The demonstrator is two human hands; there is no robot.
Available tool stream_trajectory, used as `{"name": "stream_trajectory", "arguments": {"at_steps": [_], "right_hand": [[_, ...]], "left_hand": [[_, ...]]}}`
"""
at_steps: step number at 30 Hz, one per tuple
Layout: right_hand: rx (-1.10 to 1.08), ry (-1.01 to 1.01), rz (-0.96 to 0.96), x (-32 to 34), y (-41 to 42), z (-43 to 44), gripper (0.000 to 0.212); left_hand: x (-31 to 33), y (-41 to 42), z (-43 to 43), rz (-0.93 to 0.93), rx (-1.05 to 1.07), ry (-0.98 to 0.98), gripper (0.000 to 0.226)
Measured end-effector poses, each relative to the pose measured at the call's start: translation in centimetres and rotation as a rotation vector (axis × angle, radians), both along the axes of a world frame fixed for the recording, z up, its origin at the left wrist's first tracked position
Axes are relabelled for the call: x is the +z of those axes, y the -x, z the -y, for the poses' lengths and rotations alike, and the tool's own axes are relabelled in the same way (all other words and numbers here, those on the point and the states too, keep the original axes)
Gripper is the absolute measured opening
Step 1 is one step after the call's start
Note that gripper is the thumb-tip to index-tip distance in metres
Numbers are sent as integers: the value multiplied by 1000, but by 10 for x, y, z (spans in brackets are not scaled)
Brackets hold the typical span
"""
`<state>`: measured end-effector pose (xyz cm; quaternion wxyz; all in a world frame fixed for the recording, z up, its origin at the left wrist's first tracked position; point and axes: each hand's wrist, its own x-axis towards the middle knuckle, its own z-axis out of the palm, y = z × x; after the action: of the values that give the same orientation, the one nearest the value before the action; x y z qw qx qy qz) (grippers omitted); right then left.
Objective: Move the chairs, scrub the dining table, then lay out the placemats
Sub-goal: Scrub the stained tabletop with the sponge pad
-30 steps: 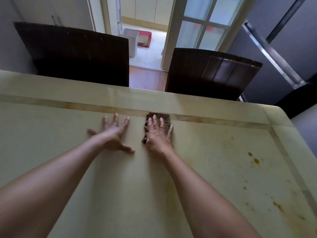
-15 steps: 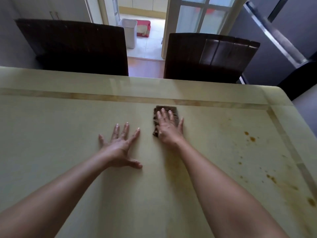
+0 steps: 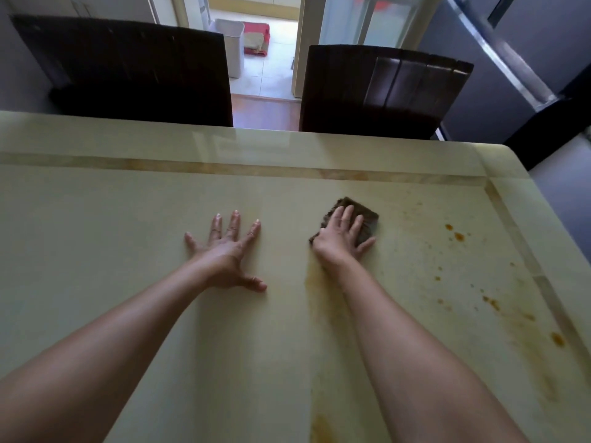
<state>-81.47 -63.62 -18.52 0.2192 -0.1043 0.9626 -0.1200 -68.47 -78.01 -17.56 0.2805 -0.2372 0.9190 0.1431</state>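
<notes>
The right hand [image 3: 340, 243] lies flat, fingers straight and gripping nothing, pressing a dark pad [image 3: 367, 215] onto the table [image 3: 128, 219] right of centre. This probably lets the whole palm bear down for scrubbing, and the orange stains [image 3: 459, 236] to its right look like the next patch. The left hand [image 3: 227, 251] is spread open on the bare top to the left, holding nothing, seemingly a brace for the forward lean. Two chairs [image 3: 134, 68] stand at the far edge, and no placemats are in view.
</notes>
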Motion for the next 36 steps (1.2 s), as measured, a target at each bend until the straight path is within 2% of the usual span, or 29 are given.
{"name": "stream_trajectory", "arguments": {"at_steps": [3, 7, 11, 14, 16, 23, 30, 36], "right_hand": [[108, 44, 12, 4, -47, 21, 75], [422, 23, 15, 0, -94, 14, 88], [610, 32, 27, -4, -100, -14, 69], [684, 43, -3, -8, -95, -36, 66], [669, 38, -9, -10, -89, -52, 66], [404, 2, -32, -7, -60, -101, 62], [162, 9, -100, -11, -75, -105, 70], [166, -36, -84, -6, -109, -97, 68]], "left_hand": [[1, -2, -2, -6, -1, -11, 122], [12, -17, 3, -56, -61, -49, 117], [20, -52, -14, -38, -162, -2, 124], [13, -70, -36, 8, -200, 30, 128], [8, -75, -45, 30, -196, 18, 129], [5, -76, -46, 63, -194, 33, 131], [6, -76, -48, 73, -177, 37, 131], [5, -75, -48, 68, -165, 31, 131]]}}
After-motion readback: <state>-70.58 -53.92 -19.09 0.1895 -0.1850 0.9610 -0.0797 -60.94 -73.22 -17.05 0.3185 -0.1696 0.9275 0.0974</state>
